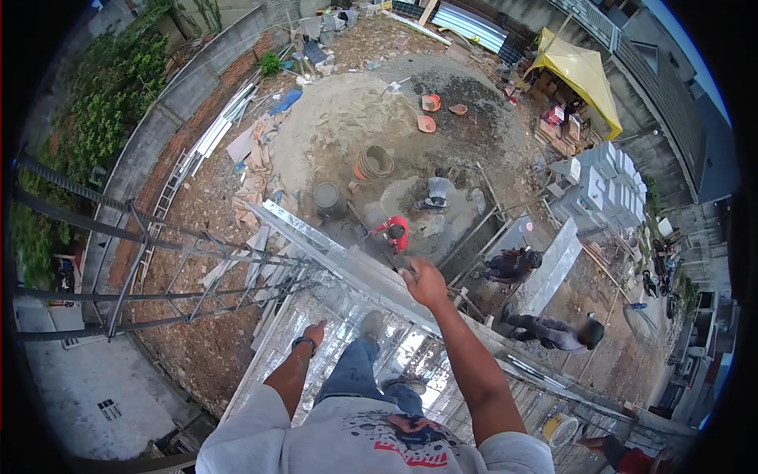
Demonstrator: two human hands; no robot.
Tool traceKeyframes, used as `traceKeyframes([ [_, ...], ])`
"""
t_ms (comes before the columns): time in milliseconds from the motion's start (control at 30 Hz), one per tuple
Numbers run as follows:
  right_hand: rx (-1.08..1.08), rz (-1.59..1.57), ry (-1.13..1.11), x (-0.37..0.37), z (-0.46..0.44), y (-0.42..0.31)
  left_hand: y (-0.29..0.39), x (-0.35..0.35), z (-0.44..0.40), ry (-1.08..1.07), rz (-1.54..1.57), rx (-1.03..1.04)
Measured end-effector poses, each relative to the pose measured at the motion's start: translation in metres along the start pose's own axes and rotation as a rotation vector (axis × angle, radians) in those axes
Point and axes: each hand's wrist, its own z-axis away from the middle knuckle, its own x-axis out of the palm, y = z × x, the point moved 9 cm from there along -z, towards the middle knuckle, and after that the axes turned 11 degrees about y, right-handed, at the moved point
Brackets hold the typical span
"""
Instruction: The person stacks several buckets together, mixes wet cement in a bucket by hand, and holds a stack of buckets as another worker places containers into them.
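Note:
My right hand (pixel 424 283) reaches out in front of me, over the edge board (pixel 355 265) of the raised deck. Its fingers are curled, and whatever they hold, if anything, is too small to make out. Lower and to the left, my left hand (pixel 314 332) hangs beside my leg with a finger stretched out and nothing visible in it. A dark band circles that wrist. My shoes stand on the wet, shiny deck (pixel 332 312), close to its edge.
Far below, a person in red (pixel 396 232) bends near wet concrete (pixel 407 207), a dark drum (pixel 326 196) and stacked rings (pixel 375 162). More people stand to the right. Steel rebar (pixel 118 229) juts out at left. A bucket (pixel 559 429) sits on the deck at right.

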Motion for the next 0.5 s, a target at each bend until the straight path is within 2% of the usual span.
traceKeyframes([
  [33,0.133,-0.027,-0.088,0.023,0.041,0.046,-0.009,-0.001,0.061,-0.172,0.152,-0.430],
  [67,0.268,-0.026,-0.108,0.029,0.086,0.077,-0.049,0.026,0.061,-0.154,-0.066,-0.188],
  [100,0.377,0.017,-0.136,0.039,0.135,0.113,-0.036,0.014,0.082,-0.089,-0.302,0.042],
  [133,0.530,0.004,-0.191,0.042,0.188,0.144,-0.071,0.028,0.092,-0.169,-0.247,-0.193],
  [167,0.607,0.137,-0.222,0.045,0.240,0.174,-0.065,0.010,0.124,-0.229,-0.214,-0.428],
  [200,0.580,0.105,-0.166,0.044,0.291,0.199,-0.053,0.002,0.132,-0.261,-0.208,-0.403],
  [233,0.729,0.113,-0.186,0.040,0.339,0.220,-0.039,-0.005,0.127,-0.300,-0.218,-0.348],
  [300,0.779,0.095,-0.044,0.024,0.416,0.245,-0.004,-0.019,0.101,-0.381,-0.241,-0.233],
  [400,1.223,-0.079,-0.049,0.043,0.524,0.316,0.051,-0.036,0.018,-0.221,-0.283,-0.072],
  [500,1.394,-0.355,0.303,0.010,0.522,0.282,0.160,-0.078,-0.030,0.033,-0.184,0.040],
])
